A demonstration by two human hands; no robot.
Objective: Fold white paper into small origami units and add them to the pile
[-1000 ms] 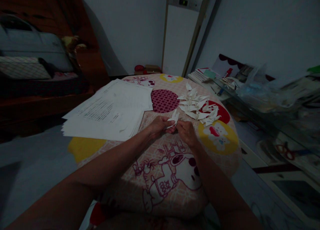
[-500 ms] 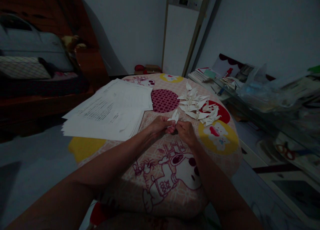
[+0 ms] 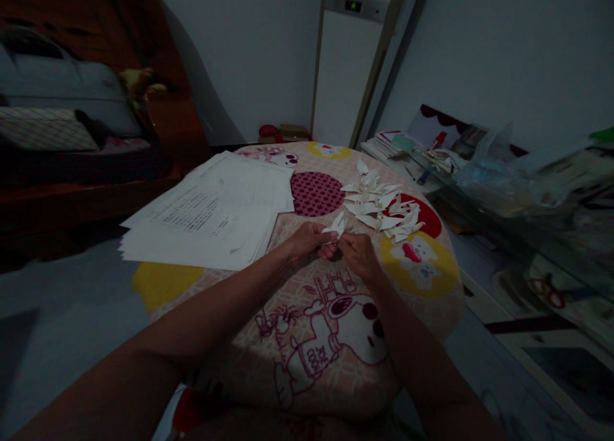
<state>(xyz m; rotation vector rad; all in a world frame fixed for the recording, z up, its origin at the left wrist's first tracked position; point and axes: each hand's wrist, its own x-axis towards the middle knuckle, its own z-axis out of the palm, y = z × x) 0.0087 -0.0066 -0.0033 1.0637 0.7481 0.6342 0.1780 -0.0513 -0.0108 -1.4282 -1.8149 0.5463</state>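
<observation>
A small folded white paper crane (image 3: 337,223) is pinched in my left hand (image 3: 309,239), above the patterned tablecloth. My right hand (image 3: 357,250) meets it from the other side, its fingers closed at the crane's lower right edge. The fingertips of both hands nearly touch, and they hide the lower part of the paper. Just beyond my right hand lies a cluster of several finished-looking paper cranes (image 3: 381,201), wings spread, on the cloth.
A thick stack of printed paper sheets (image 3: 211,217) covers the table's left side. To the right, a glass-topped cabinet (image 3: 484,204) holds books, a clear plastic bag (image 3: 508,178) and scissors (image 3: 549,292) lower down. A wooden bench (image 3: 167,114) with bags stands at left.
The paper crane has tilted slightly to the right between my fingers. Both hands stay almost in the same place, and the sheets and the other cranes have not moved.
</observation>
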